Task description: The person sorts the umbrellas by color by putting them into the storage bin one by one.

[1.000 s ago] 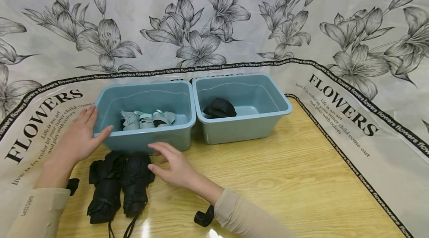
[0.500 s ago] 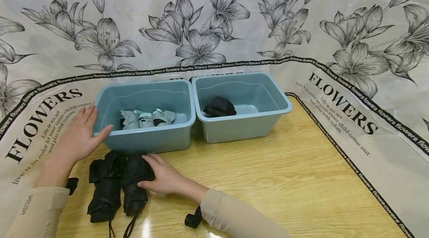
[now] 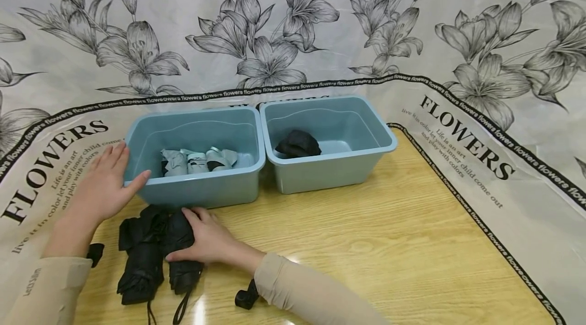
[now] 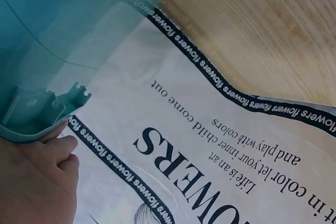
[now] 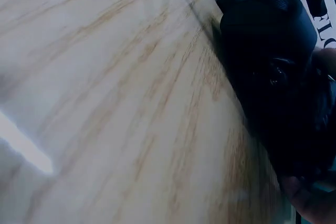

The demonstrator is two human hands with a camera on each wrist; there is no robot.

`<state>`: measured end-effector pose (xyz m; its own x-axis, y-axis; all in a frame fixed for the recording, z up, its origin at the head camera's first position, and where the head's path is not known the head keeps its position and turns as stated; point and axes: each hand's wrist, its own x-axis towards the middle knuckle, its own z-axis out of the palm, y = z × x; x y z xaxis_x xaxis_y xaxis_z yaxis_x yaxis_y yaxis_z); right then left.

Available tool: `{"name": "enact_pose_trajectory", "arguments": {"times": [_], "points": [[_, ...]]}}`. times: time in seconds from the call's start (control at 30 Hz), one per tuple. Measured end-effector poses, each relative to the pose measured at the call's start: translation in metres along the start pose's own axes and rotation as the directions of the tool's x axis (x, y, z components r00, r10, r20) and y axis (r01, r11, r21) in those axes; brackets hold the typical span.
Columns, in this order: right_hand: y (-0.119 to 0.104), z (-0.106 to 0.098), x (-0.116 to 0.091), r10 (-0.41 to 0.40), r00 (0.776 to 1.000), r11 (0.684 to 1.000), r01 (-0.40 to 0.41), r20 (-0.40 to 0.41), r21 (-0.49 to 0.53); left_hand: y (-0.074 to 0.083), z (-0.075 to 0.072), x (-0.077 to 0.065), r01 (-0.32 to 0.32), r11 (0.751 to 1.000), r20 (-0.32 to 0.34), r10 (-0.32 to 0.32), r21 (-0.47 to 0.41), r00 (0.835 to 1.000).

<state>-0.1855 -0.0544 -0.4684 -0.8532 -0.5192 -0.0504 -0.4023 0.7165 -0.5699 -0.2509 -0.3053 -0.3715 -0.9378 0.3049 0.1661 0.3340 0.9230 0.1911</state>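
1. My right hand [image 3: 206, 238] has a grip on a folded black umbrella [image 3: 184, 276], thumb on one side and fingers on the other. It's lying on the counter [image 3: 366, 233] just in front of the left bin [image 3: 197, 194], strap end towards me.
2. My left hand [image 3: 103, 182] is on that blue bin's left end, fingers straight along the outside, thumb over the front corner of the rim. It isn't gripping anything.
3. A second black umbrella [image 3: 139, 266] lies right beside the first, on its left (also strap end towards me).
4. Inside the left bin: a row of pale grey-green bundles [image 3: 197, 163].
5. The right bin [image 3: 329, 175], also blue, has a black bundle [image 3: 299, 144] at its left end.
6. Behind it all hangs a flower-print cloth [image 3: 348, 15].
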Motion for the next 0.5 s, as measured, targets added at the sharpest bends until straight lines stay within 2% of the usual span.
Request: {"name": "enact_pose_trajectory", "arguments": {"times": [0.23,0.4,0.5], "points": [[-0.006,0.002,0.002,0.029,1.000,1.000,-0.029,-0.006,-0.007,0.001,0.000,0.000,0.002,1.000,0.000,-0.002,-0.006,1.000],[-0.013,0.005,0.004,0.077,0.997,0.997,-0.078,-0.012,-0.026,0.000,0.000,0.000,0.008,1.000,0.003,-0.008,-0.015,1.000],[-0.017,0.006,0.005,0.106,0.994,0.994,-0.106,-0.018,-0.004,-0.001,0.001,0.001,0.011,1.000,0.005,-0.011,-0.019,1.000]]}}
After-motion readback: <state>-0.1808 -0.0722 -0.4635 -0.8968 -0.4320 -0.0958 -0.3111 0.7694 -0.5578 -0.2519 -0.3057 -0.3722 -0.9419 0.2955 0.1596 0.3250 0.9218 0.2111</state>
